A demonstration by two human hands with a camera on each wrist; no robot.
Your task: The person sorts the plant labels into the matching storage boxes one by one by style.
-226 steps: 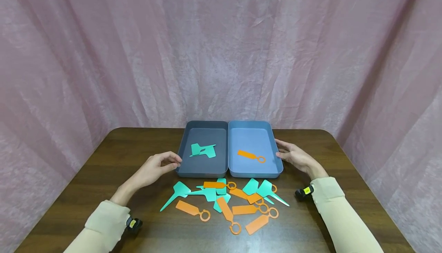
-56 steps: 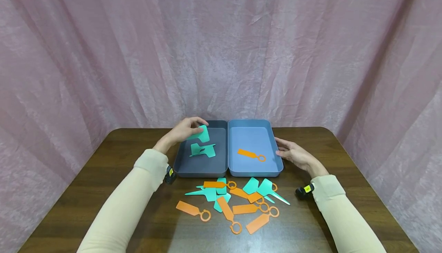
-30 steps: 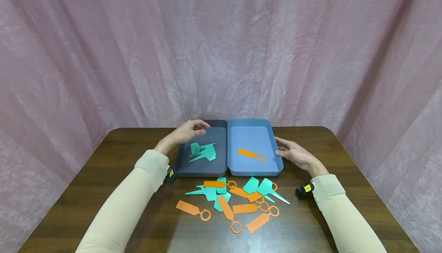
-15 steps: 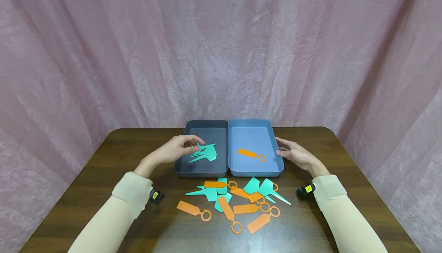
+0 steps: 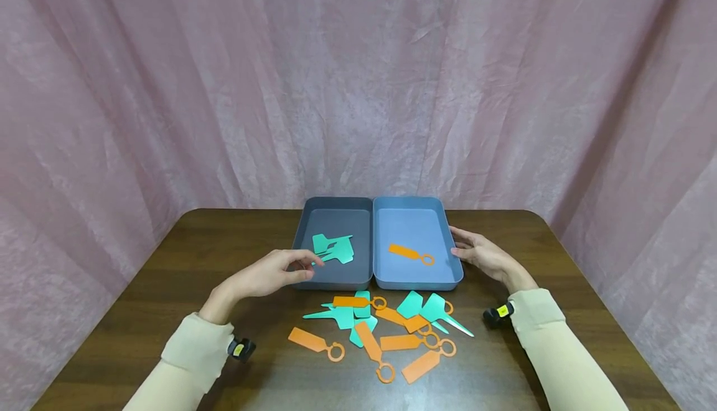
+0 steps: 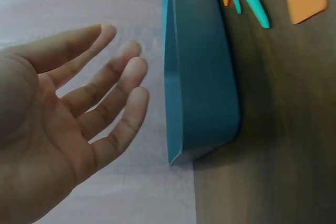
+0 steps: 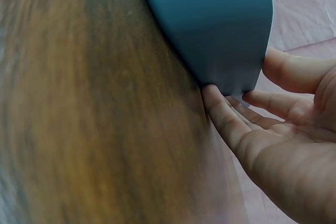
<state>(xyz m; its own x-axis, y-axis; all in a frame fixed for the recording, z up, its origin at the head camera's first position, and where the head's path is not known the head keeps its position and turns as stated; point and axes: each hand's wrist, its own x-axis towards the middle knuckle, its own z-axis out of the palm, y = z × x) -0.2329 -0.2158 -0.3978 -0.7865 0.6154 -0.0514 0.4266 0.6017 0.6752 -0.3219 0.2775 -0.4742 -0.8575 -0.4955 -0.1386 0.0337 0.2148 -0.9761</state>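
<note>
My left hand [image 5: 277, 272] hovers over the front left corner of the dark grey tray [image 5: 335, 285], fingers loosely bent and holding nothing. The left wrist view shows the same hand [image 6: 79, 103] apart from the tray wall [image 6: 205, 77]. Several green T-shaped plant labels [image 5: 338, 251] overlap in the dark tray. My right hand [image 5: 484, 256] rests against the right side of the blue tray [image 5: 411, 215]. In the right wrist view, its fingertips [image 7: 211, 94] touch the tray's outer wall, with the thumb at the rim. One orange ring-ended label [image 5: 404, 251] lies in the blue tray.
On the wooden table [image 5: 224, 236] before the trays lies a loose pile of labels, green ones [image 5: 411, 304] and orange ring-ended ones [image 5: 394, 342], several overlapping. The trays stand side by side, close to the pink curtain [image 5: 358, 87] behind the table.
My left hand took a green label from the table's left, let it go in the dark tray, then drew back toward the front left. My right hand stays at the blue tray.
</note>
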